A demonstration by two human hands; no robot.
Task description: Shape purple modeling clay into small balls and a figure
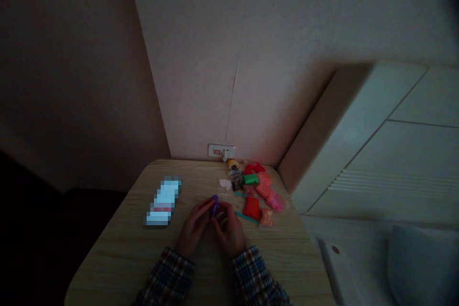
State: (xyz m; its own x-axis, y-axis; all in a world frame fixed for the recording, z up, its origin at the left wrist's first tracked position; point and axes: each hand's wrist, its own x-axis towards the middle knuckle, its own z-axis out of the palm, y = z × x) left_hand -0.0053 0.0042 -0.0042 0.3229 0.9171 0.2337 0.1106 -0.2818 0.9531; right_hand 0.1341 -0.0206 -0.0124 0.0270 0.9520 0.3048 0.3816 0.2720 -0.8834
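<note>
Pinching purple piece (214, 204): left hand (191, 229), right hand (231, 232) | open wood (178, 216) toward phone (164, 201) | packets (251, 208) by right table edge (300, 236)

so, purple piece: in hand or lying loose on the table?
In hand: the purple piece sits between the fingertips of the left hand and right hand. Can't tell whether it also touches the table.

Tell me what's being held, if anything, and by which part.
A small, elongated purple object, material unclear, is held between the fingers of the left hand and right hand, by its sides; its far end shows. Exact contacts are too dim to tell.
</note>
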